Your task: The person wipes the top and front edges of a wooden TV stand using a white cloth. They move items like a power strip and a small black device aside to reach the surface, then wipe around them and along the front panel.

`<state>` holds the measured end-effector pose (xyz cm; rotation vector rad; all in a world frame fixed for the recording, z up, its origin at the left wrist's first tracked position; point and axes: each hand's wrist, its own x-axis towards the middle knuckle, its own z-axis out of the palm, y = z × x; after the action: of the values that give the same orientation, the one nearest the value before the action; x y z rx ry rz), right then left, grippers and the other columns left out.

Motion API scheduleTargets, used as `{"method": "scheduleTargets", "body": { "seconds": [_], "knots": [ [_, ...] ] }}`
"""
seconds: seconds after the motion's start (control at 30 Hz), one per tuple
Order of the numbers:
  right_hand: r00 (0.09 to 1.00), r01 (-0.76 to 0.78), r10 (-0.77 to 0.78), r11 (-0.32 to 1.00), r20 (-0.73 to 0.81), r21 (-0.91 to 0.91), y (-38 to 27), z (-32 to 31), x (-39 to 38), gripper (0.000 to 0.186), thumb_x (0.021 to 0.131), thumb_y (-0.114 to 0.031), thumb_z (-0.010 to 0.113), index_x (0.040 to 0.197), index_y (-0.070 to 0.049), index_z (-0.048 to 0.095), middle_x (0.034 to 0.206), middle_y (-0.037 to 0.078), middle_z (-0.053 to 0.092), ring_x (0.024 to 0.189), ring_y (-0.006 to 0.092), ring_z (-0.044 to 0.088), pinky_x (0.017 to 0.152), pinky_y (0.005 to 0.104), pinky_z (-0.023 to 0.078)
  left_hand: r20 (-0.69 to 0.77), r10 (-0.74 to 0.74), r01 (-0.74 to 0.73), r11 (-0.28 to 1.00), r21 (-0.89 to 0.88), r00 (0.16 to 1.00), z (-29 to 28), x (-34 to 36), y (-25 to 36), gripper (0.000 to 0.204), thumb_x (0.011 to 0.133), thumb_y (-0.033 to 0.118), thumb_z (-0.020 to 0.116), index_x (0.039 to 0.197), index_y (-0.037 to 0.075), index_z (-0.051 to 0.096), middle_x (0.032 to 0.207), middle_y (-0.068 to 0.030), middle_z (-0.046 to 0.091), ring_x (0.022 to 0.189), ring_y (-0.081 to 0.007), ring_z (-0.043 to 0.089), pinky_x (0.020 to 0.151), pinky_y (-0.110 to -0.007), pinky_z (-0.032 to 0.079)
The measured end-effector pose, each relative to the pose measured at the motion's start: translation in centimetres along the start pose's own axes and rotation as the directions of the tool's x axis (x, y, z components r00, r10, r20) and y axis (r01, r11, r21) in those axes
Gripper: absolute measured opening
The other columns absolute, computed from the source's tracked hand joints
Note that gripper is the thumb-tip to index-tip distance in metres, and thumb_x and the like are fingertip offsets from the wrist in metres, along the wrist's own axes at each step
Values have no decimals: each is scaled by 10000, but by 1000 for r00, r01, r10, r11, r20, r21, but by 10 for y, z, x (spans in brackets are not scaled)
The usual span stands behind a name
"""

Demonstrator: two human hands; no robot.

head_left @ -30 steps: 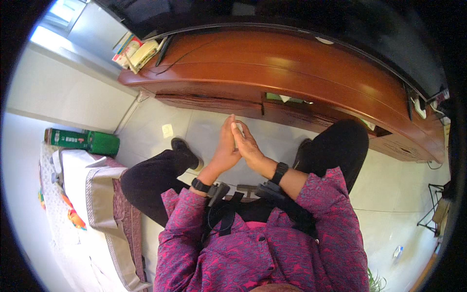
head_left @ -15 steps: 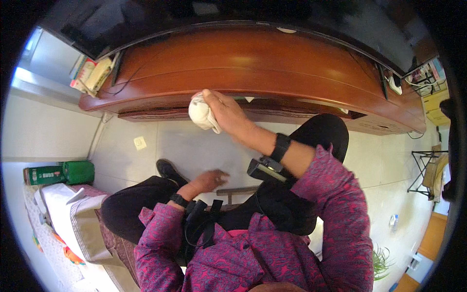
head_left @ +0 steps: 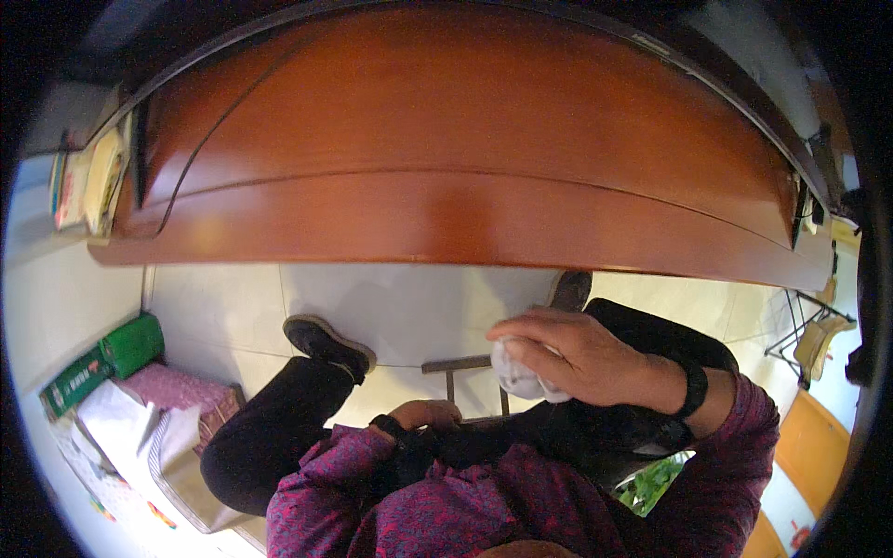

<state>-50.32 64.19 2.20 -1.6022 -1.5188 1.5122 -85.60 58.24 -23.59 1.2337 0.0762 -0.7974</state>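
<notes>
A crumpled white cloth (head_left: 524,374) is bunched in my right hand (head_left: 584,358), whose fingers are wrapped over it. This hand is in front of my right thigh, apart from the reddish-brown wooden cabinet (head_left: 446,219). My left hand (head_left: 423,414) rests low between my legs, close to my lap and to the wooden frame (head_left: 456,364). Its fingers point to the right and look bent, but their tips are not clear. Nothing can be seen in it.
A large dark screen stands on the cabinet, with a thin cable (head_left: 206,132) at its left. Books (head_left: 102,181) are at the cabinet's left end. A green box (head_left: 130,344) and a white cloth bag (head_left: 116,418) sit at my left. A folding stand (head_left: 807,339) is at far right.
My right hand has come back from the cabinet's front edge toward my right thigh, still holding the white cloth. My left hand has drawn nearer my lap. The view now takes in more cabinet top.
</notes>
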Motion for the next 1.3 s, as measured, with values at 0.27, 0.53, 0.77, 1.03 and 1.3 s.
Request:
{"method": "scheduleTargets", "body": {
  "seconds": [0.27,0.53,0.77,1.03,1.3],
  "knots": [
    [974,-140,149,988,-173,64,-9,11,-13,331,983,-212,605,1271,-48,607,1008,192,645,906,384,670,762,460,581,326,-175,131,980,152,929,-11,-31,-46,393,930,355,656,1204,76,698,1119,-166,715,1011,-333,675,905,-450,519],
    [934,-145,194,973,-300,179,-15,55,-48,360,974,-121,622,1303,23,596,1039,218,648,879,368,683,759,416,573,511,-349,150,908,390,785,-36,-57,-47,418,938,352,659,1287,122,670,1168,-145,698,1050,-321,659,941,-442,516],
    [892,1,-43,996,-450,-93,-55,116,-64,344,947,-155,641,1257,-9,608,985,176,624,797,356,674,685,430,575,385,-322,151,899,412,865,-59,-112,-24,516,937,415,657,1351,111,604,1180,-162,700,1041,-347,665,927,-450,520],
    [778,-45,-166,947,-606,-317,-67,159,-44,419,1024,-267,537,1380,-47,519,1045,244,634,857,446,659,747,500,550,-319,157,29,860,509,935,-91,-113,107,598,918,395,727,1396,77,557,1256,-177,672,1113,-320,661,928,-417,532],
    [807,-128,-75,946,-586,-297,-60,182,-16,668,1032,-422,512,1523,-12,323,1173,334,626,970,470,658,805,525,527,-606,319,-250,948,198,729,-30,-165,211,1016,830,208,854,1591,22,207,1400,-186,535,1246,-238,572,999,-365,506]
  ]
}}
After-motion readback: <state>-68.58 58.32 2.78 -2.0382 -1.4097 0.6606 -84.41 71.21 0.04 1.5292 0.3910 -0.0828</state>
